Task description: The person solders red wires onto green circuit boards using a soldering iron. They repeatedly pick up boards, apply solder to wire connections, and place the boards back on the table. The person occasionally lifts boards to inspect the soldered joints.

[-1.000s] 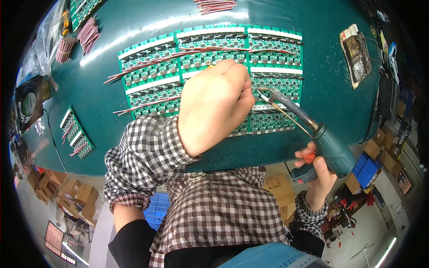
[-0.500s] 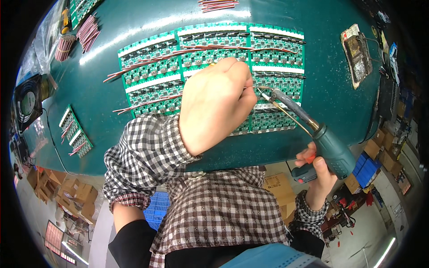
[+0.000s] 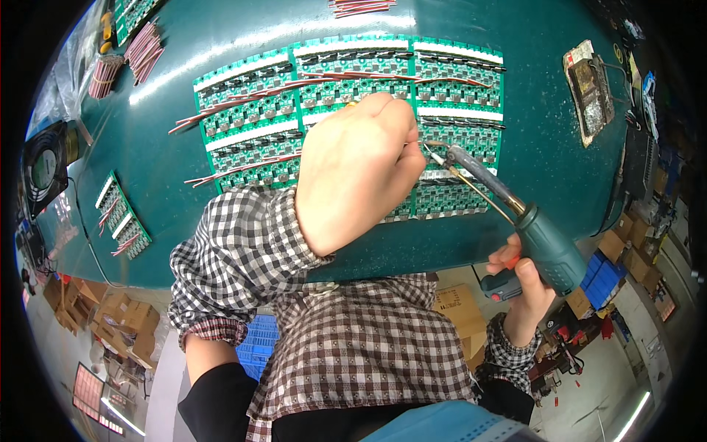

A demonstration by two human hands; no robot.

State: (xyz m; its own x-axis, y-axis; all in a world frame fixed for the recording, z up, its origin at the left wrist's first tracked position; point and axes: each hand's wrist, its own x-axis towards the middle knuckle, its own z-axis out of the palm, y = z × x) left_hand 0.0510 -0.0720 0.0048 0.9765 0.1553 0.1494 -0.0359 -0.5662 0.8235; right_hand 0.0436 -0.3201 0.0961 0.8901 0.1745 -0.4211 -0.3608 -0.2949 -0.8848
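Observation:
Over the middle of the green circuit boards (image 3: 456,199) my left hand (image 3: 357,166) is closed in a pinch. A thin end that looks like a wire shows at its fingertips; the rest is hidden beneath the hand. My right hand (image 3: 526,283) grips the handle of a green soldering gun (image 3: 549,247), a finger by its red trigger. The gun's tip points left and lies close to my left fingertips, at the boards; whether it touches is too small to tell. Red and white wires (image 3: 250,97) lie along rows of the boards, some running under my left hand.
Bundles of red and white wires (image 3: 143,51) lie at the far left, with more wires (image 3: 361,7) at the far edge. A small board (image 3: 124,215) and a fan (image 3: 48,166) stand left. At right sits a worn metal block (image 3: 589,92) on the green table (image 3: 545,147).
Almost nothing differs. My left fingertips and the gun's tip keep close together at the same spot, with only a tiny shift of the view.

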